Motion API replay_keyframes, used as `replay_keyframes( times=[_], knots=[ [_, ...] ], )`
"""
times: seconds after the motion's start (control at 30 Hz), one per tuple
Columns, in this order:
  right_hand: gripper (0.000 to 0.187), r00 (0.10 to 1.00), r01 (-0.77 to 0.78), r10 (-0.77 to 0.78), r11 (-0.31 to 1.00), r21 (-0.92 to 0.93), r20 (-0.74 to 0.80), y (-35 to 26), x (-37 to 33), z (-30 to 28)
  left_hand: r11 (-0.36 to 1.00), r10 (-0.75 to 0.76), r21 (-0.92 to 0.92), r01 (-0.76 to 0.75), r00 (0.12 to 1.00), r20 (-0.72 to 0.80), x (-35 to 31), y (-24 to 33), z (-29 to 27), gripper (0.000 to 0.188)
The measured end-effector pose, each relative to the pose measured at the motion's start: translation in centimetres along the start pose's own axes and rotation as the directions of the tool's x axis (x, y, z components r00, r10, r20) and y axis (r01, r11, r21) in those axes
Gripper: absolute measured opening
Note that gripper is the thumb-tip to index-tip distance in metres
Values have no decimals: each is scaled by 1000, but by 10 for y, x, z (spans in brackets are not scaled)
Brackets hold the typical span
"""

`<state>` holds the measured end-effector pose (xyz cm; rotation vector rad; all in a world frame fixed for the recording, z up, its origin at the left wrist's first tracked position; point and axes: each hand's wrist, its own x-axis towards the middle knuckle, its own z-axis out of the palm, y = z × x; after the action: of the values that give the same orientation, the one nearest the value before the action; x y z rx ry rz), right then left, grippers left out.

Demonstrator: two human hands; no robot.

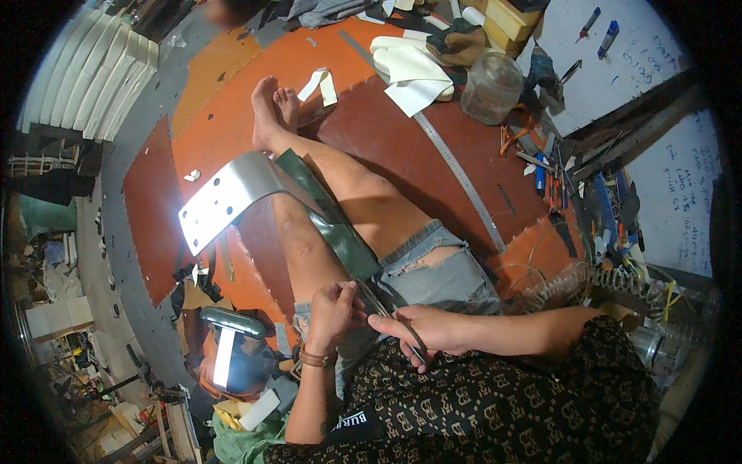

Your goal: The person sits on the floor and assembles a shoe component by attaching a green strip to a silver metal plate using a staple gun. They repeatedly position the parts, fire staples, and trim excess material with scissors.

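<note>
A long dark green strip of sheet material (340,240) lies along my legs, its near end at my hands. My left hand (336,315) is closed at that end, thumb and fingers pinched together; the exact grip is partly hidden. In my right hand (429,329) is a pair of scissors (415,338), its dark handle loop showing below the thumb and its blades pointing toward the strip. Whether the blades touch the strip I cannot tell. Farther off, a bent silver metal plate with holes (224,197) rests over my shin beside the strip.
Orange and brown matting (371,131) covers the floor. At the right stand a clear jar (492,87), a steel ruler (460,178) and a crowd of hand tools (553,182). White folded sheets (411,73) lie beyond. A lit lamp (224,356) sits left; white slabs (89,69) are stacked far left.
</note>
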<state>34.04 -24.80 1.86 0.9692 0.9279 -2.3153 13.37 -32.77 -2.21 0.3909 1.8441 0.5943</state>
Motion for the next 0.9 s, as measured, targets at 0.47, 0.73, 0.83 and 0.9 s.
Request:
replay_keyframes(
  times=[0.47,0.73,0.83,0.9],
  knots=[
    [79,999,36,-36,999,27,20,-6,1,0,997,50,49,-54,996,78,-4,9,-7,37],
    [59,990,114,-111,993,31,-84,-3,15,7,989,127,66,-131,989,70,2,-2,-11,38],
    [56,986,141,-137,989,34,-95,-2,19,7,987,117,97,-125,990,80,3,-1,-13,37],
    [57,985,142,-140,990,14,-102,-1,24,8,986,74,146,-84,994,77,0,7,-14,37]
  ],
)
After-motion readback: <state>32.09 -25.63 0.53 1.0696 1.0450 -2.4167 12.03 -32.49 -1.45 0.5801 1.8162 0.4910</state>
